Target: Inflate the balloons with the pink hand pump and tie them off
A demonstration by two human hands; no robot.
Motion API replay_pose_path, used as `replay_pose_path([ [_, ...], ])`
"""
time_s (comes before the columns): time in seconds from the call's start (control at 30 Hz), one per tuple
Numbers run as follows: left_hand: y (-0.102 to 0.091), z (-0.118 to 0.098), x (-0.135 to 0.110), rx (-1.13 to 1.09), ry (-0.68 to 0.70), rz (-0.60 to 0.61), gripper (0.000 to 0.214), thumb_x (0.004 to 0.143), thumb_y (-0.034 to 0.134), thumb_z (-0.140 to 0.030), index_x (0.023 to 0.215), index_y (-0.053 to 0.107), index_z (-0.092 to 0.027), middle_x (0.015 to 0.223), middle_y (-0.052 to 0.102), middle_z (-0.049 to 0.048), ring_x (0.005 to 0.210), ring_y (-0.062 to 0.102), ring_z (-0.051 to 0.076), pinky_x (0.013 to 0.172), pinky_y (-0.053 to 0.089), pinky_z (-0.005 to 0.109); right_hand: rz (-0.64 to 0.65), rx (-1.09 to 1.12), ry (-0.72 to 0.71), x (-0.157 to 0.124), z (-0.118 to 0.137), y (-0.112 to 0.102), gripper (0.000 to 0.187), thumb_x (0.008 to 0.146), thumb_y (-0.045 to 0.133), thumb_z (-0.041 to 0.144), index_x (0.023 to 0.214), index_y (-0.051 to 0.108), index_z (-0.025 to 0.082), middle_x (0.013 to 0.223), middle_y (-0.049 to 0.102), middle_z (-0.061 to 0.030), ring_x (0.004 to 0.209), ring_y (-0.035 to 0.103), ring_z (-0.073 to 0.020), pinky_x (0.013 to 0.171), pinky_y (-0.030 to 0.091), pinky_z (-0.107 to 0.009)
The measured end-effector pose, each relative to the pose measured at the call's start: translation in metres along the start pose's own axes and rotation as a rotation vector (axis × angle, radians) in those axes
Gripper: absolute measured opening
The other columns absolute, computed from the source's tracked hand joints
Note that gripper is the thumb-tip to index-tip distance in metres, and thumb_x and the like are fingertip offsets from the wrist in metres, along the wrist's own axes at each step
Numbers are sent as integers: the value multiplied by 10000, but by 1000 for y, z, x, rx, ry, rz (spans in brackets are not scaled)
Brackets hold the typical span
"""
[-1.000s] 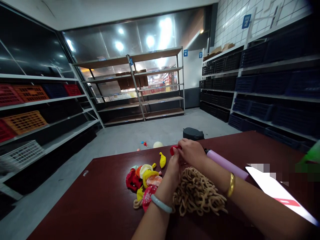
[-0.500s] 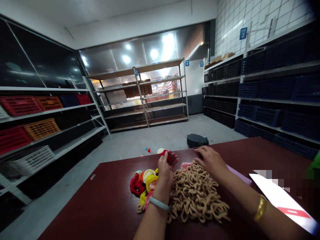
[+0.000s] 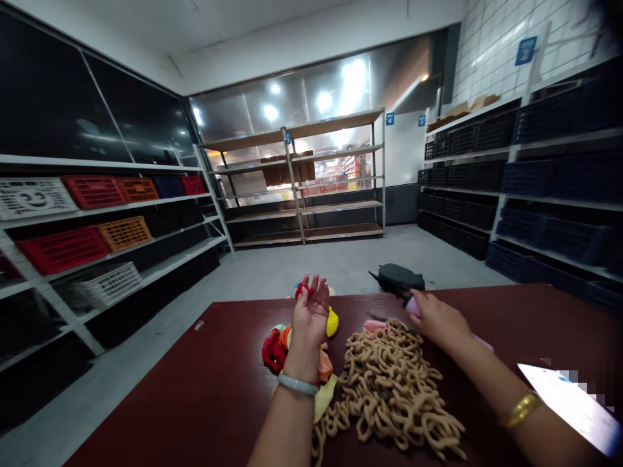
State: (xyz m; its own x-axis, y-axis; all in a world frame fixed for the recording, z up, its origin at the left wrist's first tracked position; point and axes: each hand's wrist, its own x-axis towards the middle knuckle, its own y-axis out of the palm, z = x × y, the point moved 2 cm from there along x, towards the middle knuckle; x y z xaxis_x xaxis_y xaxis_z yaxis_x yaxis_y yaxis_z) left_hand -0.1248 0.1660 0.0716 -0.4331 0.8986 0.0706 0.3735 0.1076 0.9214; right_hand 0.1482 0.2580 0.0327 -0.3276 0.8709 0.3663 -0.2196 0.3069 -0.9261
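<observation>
Palm turned up, my left hand (image 3: pixel 311 314) is held above the far part of the table. Its thumb and fingertips keep hold of a small red soft piece (image 3: pixel 304 290), whose kind I cannot make out. My right hand (image 3: pixel 440 321) is closed round a purple-handled tool (image 3: pixel 414 306) with a dark end pointing away to the left. Between my forearms lies a heap of tan curled loops (image 3: pixel 394 389). Soft coloured pieces, among them a red one (image 3: pixel 273 352) and a yellow one (image 3: pixel 332 322), lie around and partly behind my left wrist. A pink piece (image 3: pixel 374 326) rests at the heap's far side.
The dark red table (image 3: pixel 195 389) ends just beyond my hands. A black object (image 3: pixel 400 277) is past its far edge. A bright screen-like panel (image 3: pixel 559 395) lies at the right. Racks with crates (image 3: pixel 92 191) stand left and right, and a shelf rack (image 3: pixel 335 209) at the back.
My left hand has turned palm up and shifted left with the red piece. My right hand has moved right, and the tool's purple handle now shows. The whole view has swung slightly left.
</observation>
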Motion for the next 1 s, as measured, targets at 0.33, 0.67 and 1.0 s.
replay_pose_path([
  [0.33,-10,5,4,33,67,-17,194,899,487,-180,1008,646,-162,1233,614,117,1124,589,231,943,483,377,-163,185,-344,-34,71,-18,585,813,527,519,1336,444,269,1101,630,-94,920,618,-251,693,462,-334],
  [0.67,-8,28,-2,188,42,62,276,889,540,-252,1160,560,-204,1196,625,119,1078,613,232,942,469,397,-107,172,-321,-33,67,-19,544,816,522,492,1305,471,261,1068,636,-72,912,627,-248,671,460,-338],
  [1.0,-13,27,1,262,64,22,257,892,533,-271,1141,570,-217,1187,630,113,1040,627,212,892,487,367,-102,176,-341,-35,64,-20,543,812,522,483,1301,469,253,1092,630,-74,907,632,-251,678,470,-347],
])
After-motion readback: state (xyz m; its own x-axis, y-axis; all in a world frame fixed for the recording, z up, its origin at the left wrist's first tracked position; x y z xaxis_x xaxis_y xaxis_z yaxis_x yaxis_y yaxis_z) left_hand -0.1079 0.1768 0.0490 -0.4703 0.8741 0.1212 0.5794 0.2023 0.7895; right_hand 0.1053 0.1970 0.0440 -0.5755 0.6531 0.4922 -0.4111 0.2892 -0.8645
